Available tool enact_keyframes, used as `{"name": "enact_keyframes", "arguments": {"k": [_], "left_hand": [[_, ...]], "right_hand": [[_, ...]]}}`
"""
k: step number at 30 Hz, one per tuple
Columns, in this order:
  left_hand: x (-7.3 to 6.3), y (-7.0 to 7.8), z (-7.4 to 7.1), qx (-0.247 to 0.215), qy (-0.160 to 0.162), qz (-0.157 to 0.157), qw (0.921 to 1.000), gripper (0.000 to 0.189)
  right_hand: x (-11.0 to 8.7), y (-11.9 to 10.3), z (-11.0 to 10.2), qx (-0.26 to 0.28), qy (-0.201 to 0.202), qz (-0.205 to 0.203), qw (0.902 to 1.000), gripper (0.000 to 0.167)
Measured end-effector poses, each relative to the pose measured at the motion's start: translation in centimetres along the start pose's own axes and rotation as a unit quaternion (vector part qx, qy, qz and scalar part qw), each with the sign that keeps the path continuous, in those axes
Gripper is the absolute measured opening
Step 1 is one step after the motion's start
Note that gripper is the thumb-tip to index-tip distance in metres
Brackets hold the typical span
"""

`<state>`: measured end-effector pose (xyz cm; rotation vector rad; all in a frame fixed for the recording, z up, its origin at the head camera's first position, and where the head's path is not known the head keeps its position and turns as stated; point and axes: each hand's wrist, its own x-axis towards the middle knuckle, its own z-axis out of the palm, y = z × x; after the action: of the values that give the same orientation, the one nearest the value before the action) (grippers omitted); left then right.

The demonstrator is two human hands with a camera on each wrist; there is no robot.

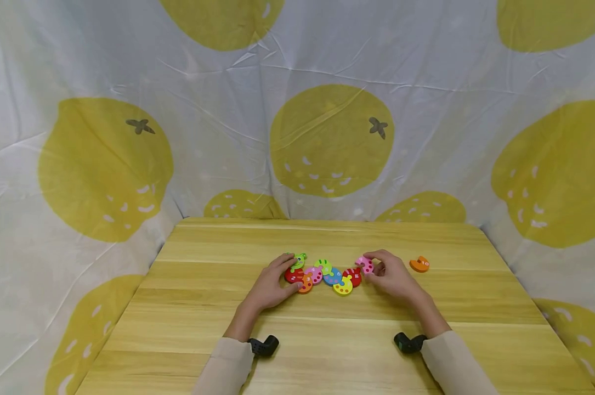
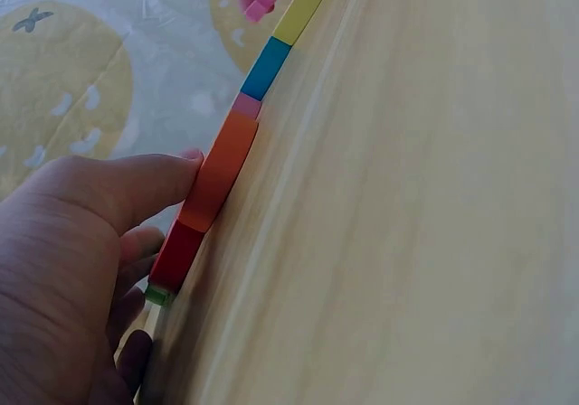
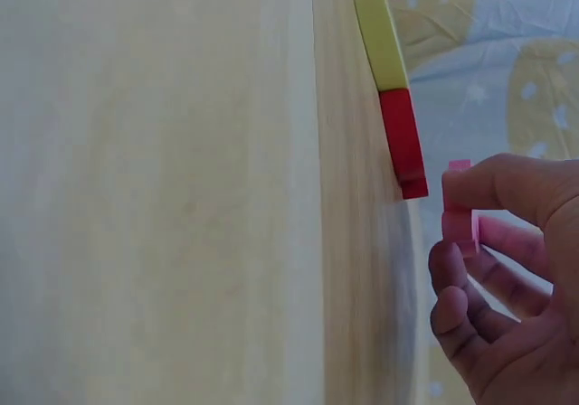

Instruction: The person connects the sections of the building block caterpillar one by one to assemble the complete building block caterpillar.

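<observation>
A row of joined number puzzle pieces forms a caterpillar on the table, with a green head piece (image 1: 299, 260) at its left end. My left hand (image 1: 271, 282) holds this end, its thumb against the orange piece (image 2: 220, 174) marked 3 and its fingers by the head. Between thumb and fingers, my right hand (image 1: 393, 274) pinches a pink puzzle piece (image 3: 460, 224) with darker dots. This piece is raised off the table, close to the red piece (image 1: 352, 276) at the row's right end; in the right wrist view a gap separates them.
An orange piece (image 1: 419, 264) marked 10 lies alone to the right of my right hand. The wooden table (image 1: 327, 351) meets a lemon-print cloth (image 1: 332, 142) at its back and sides. Black wrist devices (image 1: 264, 346) sit at both cuffs.
</observation>
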<state>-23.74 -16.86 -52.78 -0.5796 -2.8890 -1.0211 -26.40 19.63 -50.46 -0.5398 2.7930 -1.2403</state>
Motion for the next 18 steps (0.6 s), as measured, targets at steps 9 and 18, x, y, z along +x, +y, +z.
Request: {"name": "enact_keyframes", "arguments": {"k": [9,18], "left_hand": [[0.0,0.0,0.1,-0.005,-0.004,-0.005,1.0000,0.069],[0.1,-0.2,0.1,0.000,0.002,-0.003,1.0000,0.070]], "right_hand": [[0.9,0.5,0.2,-0.029,-0.029,-0.012,0.9991,0.052],[1.3,0.7,0.3,-0.045,-0.046,-0.028,0.9975,0.051]]}}
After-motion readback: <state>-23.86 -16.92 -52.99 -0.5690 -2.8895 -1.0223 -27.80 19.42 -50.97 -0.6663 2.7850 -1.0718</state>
